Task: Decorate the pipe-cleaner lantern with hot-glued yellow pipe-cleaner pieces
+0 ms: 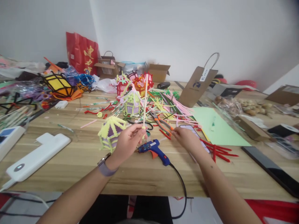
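Near the middle, my left hand point(130, 138) is closed on a thin pale stick point(145, 99) that stands upright. My right hand point(183, 137) is at the orange handles of the pliers point(162, 123), its fingers closed round a handle end. Between the hands a blue glue gun point(154, 149) lies on the table, its nozzle partly behind my left hand. A yellow and purple lantern point(109, 132) sits just left of my left hand. Beyond it stands a smaller green and lilac lantern point(132, 104). A phone point(195, 137) lies partly under my right forearm.
Pipe cleaners point(170, 104) lie heaped behind the pliers, with red ones point(219, 151) at the right. A white power strip point(37, 157) is at the left, a green sheet point(217, 126) and black device point(268, 168) at the right. The glue gun's cord hangs over the front edge.
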### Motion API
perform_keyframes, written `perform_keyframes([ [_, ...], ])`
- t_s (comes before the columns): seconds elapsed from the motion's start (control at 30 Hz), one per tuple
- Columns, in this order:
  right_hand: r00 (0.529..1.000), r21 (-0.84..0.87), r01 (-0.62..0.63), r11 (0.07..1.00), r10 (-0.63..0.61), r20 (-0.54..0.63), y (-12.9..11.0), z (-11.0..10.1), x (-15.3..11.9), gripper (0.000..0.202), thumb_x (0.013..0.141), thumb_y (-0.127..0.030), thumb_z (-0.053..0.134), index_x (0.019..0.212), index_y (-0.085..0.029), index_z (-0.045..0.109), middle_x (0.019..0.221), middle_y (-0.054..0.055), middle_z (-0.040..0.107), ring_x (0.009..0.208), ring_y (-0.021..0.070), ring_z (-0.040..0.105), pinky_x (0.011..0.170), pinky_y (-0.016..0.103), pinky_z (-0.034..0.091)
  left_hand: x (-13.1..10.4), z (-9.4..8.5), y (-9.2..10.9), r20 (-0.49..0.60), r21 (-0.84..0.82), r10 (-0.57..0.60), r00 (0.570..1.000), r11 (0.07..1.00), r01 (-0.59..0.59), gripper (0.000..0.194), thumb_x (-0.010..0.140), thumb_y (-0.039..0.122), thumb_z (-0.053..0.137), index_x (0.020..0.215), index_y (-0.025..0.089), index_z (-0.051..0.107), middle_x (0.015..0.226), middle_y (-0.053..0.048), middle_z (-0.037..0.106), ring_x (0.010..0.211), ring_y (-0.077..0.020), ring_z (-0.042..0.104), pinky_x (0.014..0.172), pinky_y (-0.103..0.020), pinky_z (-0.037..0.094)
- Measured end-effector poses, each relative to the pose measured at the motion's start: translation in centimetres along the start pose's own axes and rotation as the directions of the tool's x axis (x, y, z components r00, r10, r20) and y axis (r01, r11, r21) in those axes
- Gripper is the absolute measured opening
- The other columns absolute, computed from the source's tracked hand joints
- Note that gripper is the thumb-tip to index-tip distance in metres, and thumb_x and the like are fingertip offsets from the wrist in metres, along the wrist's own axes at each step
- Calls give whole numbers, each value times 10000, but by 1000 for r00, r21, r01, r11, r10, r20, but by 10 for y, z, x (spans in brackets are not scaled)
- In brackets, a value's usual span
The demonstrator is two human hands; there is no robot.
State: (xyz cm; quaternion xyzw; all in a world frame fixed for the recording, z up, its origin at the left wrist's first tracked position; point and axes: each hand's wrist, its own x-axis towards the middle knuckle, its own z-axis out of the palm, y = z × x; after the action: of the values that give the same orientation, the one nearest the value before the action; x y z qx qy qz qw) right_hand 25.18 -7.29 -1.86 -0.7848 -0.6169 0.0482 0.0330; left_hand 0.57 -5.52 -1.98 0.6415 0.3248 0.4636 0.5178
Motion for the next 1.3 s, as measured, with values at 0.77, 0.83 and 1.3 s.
perform_keyframes([
  [0.77,995,380,81,921,-51,-88,-12,-2,54,389,898,-449,411,933,-153,661,794,64,689,716,188,621,605,251,423,2,6,-12,112,-152,-165,980,972,181,308,806,397,594,960,132,624,709,-7,622,502,-67,467,465,-188,367],
  [0.83,996,509,91,856,-66,-68,-7,-10,43,473,936,-467,303,922,-151,656,820,82,698,692,185,630,604,268,465,4,7,-11,82,-148,-161,984,974,172,299,807,402,595,942,137,626,702,2,612,499,-62,463,454,-180,358],
  [1.3,930,956,-90,280,-320,181,-9,-24,5,466,674,-580,700,871,-163,629,725,10,603,528,82,437,421,187,343,59,37,12,-41,-101,-115,992,989,110,261,807,411,563,760,156,544,571,51,517,393,-50,396,381,-176,304],
])
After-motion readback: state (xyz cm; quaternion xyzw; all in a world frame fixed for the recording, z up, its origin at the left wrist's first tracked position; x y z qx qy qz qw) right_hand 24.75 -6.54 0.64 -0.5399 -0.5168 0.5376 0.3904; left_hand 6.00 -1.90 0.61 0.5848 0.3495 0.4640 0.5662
